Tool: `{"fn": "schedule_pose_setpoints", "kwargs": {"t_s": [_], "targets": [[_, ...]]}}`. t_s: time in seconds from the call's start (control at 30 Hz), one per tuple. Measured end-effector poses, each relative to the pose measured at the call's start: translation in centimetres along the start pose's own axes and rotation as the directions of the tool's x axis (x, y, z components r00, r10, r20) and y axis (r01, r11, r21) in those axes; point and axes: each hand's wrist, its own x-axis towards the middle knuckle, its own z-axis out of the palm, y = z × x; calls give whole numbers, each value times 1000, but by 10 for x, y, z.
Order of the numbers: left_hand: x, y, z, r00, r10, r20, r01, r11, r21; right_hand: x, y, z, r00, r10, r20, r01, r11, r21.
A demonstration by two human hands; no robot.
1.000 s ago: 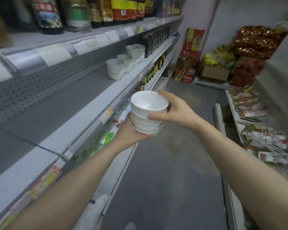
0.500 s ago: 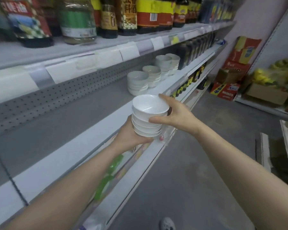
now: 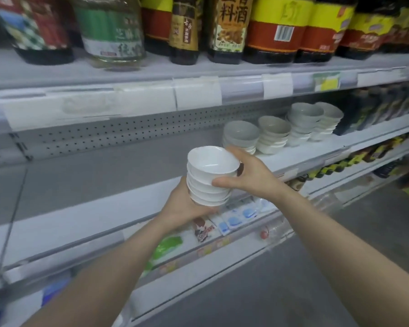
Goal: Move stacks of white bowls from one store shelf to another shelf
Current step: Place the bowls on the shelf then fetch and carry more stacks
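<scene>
The stack of bowls (image 3: pixel 210 177) is held off the shelf (image 3: pixel 85 190), cupped from below by the left hand (image 3: pixel 187 205) and clamped at the rim by right-hand fingers (image 3: pixel 224 184). Tilted as it is, the top bowl could be slid off. More stacks (image 3: pixel 273 134) just beyond the fingers could be knocked.

Both hands (image 3: pixel 222 192) grip a stack of white bowls (image 3: pixel 210 177) before the shelf (image 3: pixel 80 175)

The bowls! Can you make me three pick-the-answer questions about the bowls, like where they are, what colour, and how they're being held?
1. Where do the other bowl stacks sit?
A. on the floor
B. on the middle shelf
C. beside the top-shelf bottles

2. What colour is the held stack of bowls?
A. white
B. blue
C. red

3. How is it held?
A. one hand
B. both hands
C. nobody holds it

Answers: 1 B, they stand below the bottles. 2 A, plainly white. 3 B, left hand underneath, right hand around the side.
</scene>
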Motion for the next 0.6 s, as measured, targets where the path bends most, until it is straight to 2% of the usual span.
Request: {"fn": "schedule_pose_setpoints", "kwargs": {"t_s": [0.17, 0.3, 0.4, 0.5, 0.6], "targets": [[24, -12, -13, 998, -22, -51, 23, 999, 23, 38, 14, 4, 997, -29, 71, 28, 1000, 12], [52, -18, -13, 998, 49, -25, -48, 998, 40, 61, 28, -3, 997, -46, 57, 55, 984, -169], [75, -30, -7, 999, 48, 7, -48, 998, 42, 72, 42, -14, 999, -27, 47, 38, 966, -254], [90, -38, 3, 998, -42, -42, 46, 994, 99, 89, 56, -22, 999, -46, -4, 42, 940, -338], [107, -52, 8, 983, -155, -96, 169, 971, 171, 108, 63, -29, 993, -113, 47, 122, 921, -370]]}}
